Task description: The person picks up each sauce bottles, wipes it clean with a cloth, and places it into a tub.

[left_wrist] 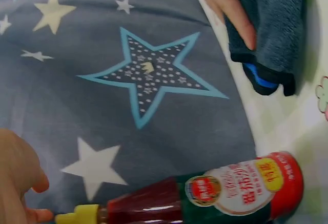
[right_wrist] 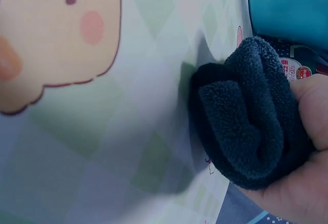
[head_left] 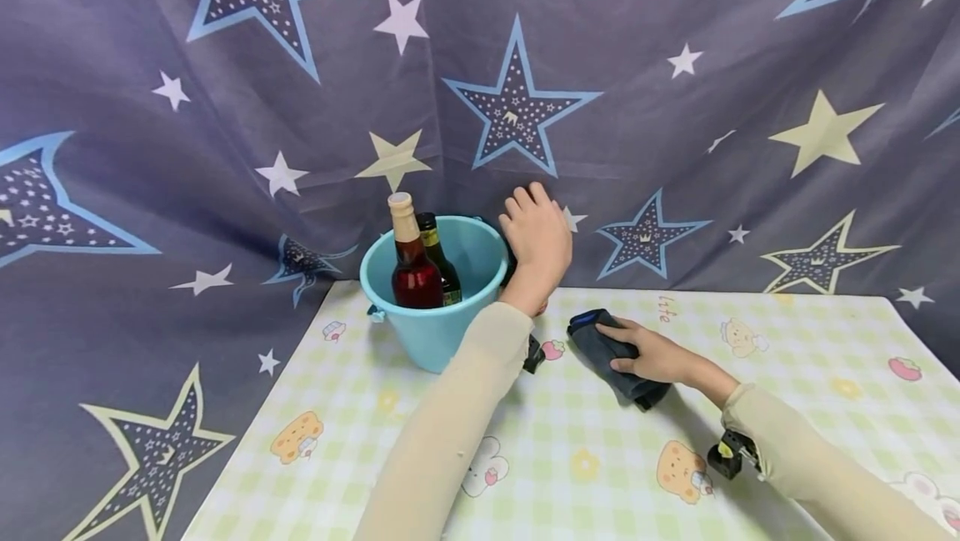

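A sauce bottle [left_wrist: 230, 190] with dark red contents, a red base and a yellow nozzle cap stands just right of the bucket; my left forearm and hand mostly hide it in the head view. Over its top is my left hand [head_left: 537, 232], fingers loosely bent, a fingertip right at the nozzle in the left wrist view. My right hand [head_left: 651, 351] grips a rolled dark grey-blue towel [head_left: 604, 353], thumb on one side and fingers on the other. The towel's fluffy rolled end [right_wrist: 246, 126] shows close over the checked tabletop in the right wrist view.
A light blue bucket [head_left: 420, 333] at the back left holds a red-brown bottle [head_left: 417, 274] with a cream neck and a dark green bottle [head_left: 444, 270]. Behind the table [head_left: 585, 441] hangs a star-patterned cloth [head_left: 585, 41], close to the bucket.
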The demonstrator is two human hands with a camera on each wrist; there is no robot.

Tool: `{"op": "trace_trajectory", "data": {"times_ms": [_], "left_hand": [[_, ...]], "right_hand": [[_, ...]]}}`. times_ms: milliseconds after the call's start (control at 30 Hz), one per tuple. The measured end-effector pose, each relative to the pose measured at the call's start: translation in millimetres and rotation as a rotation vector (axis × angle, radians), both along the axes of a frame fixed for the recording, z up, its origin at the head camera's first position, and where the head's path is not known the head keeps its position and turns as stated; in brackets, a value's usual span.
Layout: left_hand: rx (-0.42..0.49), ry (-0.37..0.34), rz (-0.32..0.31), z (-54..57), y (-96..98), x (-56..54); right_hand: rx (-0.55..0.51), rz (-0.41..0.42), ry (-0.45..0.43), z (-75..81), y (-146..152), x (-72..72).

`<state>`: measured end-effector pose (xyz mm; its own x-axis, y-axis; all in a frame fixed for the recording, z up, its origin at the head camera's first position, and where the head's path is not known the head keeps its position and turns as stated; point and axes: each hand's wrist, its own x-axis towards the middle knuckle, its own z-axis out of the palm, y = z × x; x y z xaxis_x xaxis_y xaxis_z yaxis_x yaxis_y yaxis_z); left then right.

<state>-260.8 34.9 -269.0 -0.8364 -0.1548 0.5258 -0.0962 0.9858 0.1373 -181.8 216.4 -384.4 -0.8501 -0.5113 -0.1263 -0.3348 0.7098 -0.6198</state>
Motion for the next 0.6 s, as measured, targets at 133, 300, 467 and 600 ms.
{"op": "trace_trajectory", "data": {"times_ms": [133,300,467,600], "left_hand": [[-0.023,-0.018,0.030,-10.1,-2.4,-9.4],[-0.100,-0.047,0.015,-23.7,-9.5,-18.1],[-0.188,0.026,-0.024,-31.6,-14.6,-24.2],[-0.265,0.139,-0.089,-31.7,-18.3,-25.6]], "right_hand": [[-0.002,0.000,-0.006,0.6,-0.5,0.5],[-0.009,0.002,-0.015,-1.0,0.2,2.2],[-0.011,0.001,-0.006,-0.7,1.3,1.9],[-0.005,0.001,0.000,-0.2,3.1,-1.2]]}}
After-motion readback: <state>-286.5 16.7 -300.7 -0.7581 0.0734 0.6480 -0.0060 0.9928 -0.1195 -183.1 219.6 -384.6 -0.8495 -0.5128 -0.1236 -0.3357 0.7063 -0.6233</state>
